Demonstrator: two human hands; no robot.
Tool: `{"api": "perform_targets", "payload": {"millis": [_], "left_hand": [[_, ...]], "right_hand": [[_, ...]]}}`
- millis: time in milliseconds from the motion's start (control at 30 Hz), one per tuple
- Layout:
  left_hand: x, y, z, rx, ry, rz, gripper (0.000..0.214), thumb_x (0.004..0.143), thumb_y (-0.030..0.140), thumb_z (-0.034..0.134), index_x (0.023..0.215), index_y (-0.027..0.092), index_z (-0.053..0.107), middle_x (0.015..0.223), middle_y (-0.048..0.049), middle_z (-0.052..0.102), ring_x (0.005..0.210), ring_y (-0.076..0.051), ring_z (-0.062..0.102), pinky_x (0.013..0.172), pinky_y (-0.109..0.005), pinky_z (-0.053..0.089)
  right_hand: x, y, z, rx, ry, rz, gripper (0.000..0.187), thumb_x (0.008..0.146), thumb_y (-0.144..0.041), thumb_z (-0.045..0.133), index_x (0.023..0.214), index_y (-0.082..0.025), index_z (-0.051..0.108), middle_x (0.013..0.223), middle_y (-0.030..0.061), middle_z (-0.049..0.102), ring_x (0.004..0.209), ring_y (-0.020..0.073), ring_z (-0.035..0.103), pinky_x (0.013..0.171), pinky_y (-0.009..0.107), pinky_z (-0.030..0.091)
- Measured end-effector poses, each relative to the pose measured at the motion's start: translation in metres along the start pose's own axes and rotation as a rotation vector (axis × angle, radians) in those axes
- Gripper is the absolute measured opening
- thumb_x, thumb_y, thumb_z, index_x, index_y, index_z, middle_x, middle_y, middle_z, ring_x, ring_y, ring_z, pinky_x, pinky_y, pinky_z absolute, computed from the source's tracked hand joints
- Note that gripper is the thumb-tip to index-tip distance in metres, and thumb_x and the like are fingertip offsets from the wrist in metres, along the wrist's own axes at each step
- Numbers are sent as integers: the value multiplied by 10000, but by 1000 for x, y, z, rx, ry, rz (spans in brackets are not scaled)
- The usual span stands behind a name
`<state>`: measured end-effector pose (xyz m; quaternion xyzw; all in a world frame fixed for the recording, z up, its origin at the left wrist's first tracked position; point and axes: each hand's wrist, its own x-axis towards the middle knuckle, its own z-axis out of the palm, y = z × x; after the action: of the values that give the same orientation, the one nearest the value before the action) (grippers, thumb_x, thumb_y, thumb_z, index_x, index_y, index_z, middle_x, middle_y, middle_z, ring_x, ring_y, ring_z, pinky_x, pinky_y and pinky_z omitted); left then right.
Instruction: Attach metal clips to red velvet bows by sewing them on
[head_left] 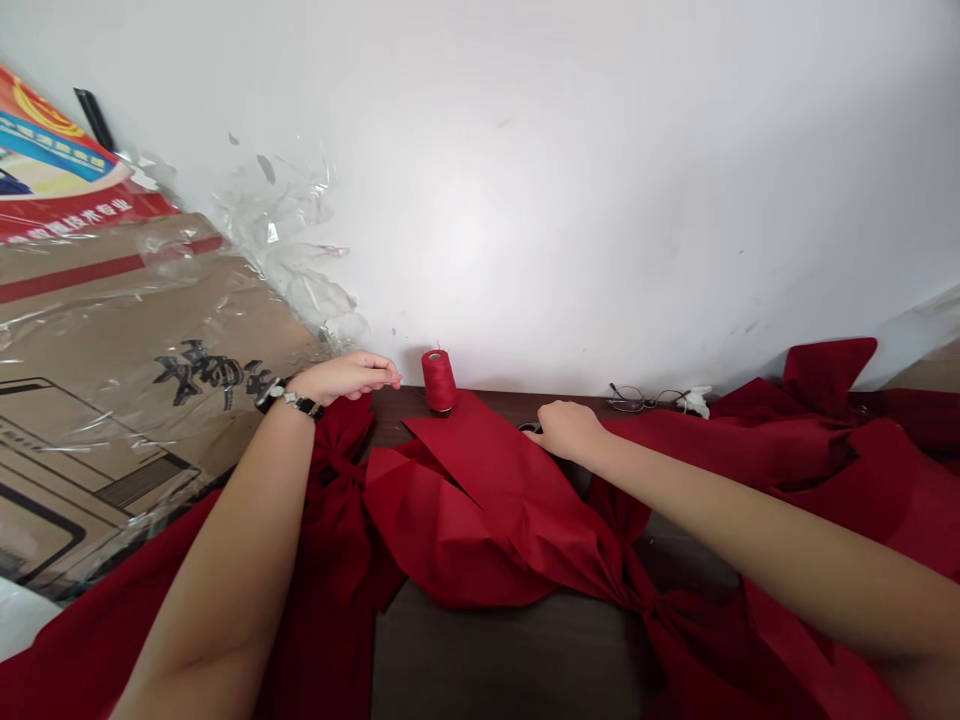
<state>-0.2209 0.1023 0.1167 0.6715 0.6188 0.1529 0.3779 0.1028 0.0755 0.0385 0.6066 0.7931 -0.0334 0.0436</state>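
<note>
A cone-shaped spool of red thread stands upright near the wall. Just left of it, apart from the spool, my left hand is closed in a pinch; whatever is between the fingertips is too fine to make out. Over the table's back part, my right hand is curled around a small dark loop that looks like the handle of scissors; the rest is hidden under the hand. Between my hands lies red fabric, gathered into a tight bunch at its lower right.
More red fabric covers the table on the right and hangs at the left. Eyeglasses lie against the white wall, beside a crumpled white tissue. A cardboard box with torn clear plastic leans at the left.
</note>
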Motion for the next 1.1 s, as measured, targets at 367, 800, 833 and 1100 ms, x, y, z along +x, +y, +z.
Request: {"api": "perform_targets", "payload": {"millis": [367,800,833,1100], "left_hand": [[-2,-2,-5,140,-42,-13,283,610,370,590,791,154,623,595,28,348,519,-90,293,447,-191,168],[-17,-5,-24,342,-114,-41,387,613,443,573,839,149,682,676,-16,430,579,-120,384,451,-202,255],[-18,-5,-25,349,-113,-40,390,610,442,573,841,149,685,684,-20,442,585,-123,393,449,-201,260],[-26,-5,-31,334,-78,-67,362,562,422,587,783,159,703,699,-31,479,554,-111,388,434,-200,264]], "right_hand": [[-8,47,-1,150,-94,92,271,775,-384,646,712,-121,671,845,188,705,850,297,670,631,304,438],[-27,-9,-32,1195,-550,-238,536,801,-704,533,864,-174,487,596,-35,519,402,16,177,376,162,148],[-28,-22,-31,1260,-622,-247,541,799,-712,529,836,-174,479,577,-36,516,396,13,169,373,157,140],[-11,-95,-25,1370,-714,-270,536,836,-694,491,742,-167,467,526,-25,534,361,13,191,346,140,155]]}}
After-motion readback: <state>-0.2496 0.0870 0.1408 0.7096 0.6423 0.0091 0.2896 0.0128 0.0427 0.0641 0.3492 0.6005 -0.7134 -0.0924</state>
